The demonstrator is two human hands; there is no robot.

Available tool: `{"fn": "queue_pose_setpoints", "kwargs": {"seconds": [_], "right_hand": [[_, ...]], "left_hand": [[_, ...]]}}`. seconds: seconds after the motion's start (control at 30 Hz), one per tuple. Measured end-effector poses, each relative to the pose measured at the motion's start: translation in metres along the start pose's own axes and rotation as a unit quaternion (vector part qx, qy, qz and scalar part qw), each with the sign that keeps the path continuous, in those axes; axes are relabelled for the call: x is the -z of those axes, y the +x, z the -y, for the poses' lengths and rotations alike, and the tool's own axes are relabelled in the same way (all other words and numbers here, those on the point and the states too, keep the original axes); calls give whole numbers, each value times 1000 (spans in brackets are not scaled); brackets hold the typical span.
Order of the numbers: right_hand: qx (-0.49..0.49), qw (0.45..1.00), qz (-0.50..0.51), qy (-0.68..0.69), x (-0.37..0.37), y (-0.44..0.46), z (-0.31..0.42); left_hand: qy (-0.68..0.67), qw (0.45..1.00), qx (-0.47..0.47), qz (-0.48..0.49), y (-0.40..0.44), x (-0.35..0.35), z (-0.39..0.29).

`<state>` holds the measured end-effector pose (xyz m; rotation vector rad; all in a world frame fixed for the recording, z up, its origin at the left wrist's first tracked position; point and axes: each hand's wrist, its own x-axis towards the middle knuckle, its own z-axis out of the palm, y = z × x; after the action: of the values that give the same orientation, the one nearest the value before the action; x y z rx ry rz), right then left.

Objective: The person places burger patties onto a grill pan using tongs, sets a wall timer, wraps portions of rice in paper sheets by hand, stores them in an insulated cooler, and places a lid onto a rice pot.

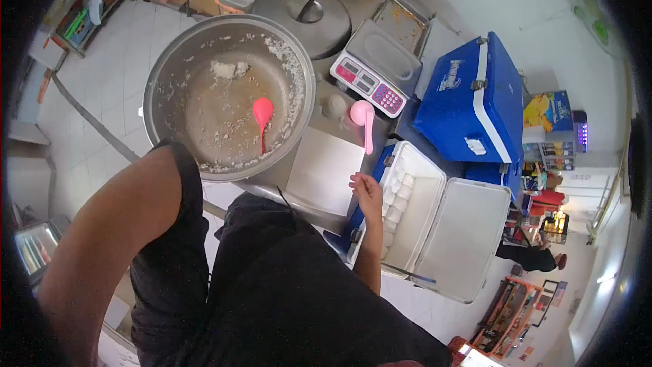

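Note:
My right hand is loosely open beside the near edge of the open cooler, with nothing visible in it. White rounded packs line one side inside the cooler. Left of the hand lies a white flat sheet or board. A pink scoop rests beyond my fingertips, beside a pale round lump. The large metal pot holds a red ladle and white rice-like remains. My left hand does not show.
A digital scale, round metal lid and metal tray stand beyond the pot. A closed blue cooler is at the right. A bare limb crosses the lower left. Another person stands far right.

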<state>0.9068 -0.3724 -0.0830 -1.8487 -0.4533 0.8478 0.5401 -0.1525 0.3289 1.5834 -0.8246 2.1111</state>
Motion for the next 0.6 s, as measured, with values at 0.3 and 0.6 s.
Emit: {"fn": "queue_pose_setpoints", "kwargs": {"seconds": [0.3, 0.6], "right_hand": [[-19, 999, -15, 39, 25, -45, -65], [-32, 999, 40, -3, 14, -44, -89]], "left_hand": [[-1, 1000, -17, 25, 22, -46, -39], [46, 995, -18, 81, 43, -72, -91]]}}
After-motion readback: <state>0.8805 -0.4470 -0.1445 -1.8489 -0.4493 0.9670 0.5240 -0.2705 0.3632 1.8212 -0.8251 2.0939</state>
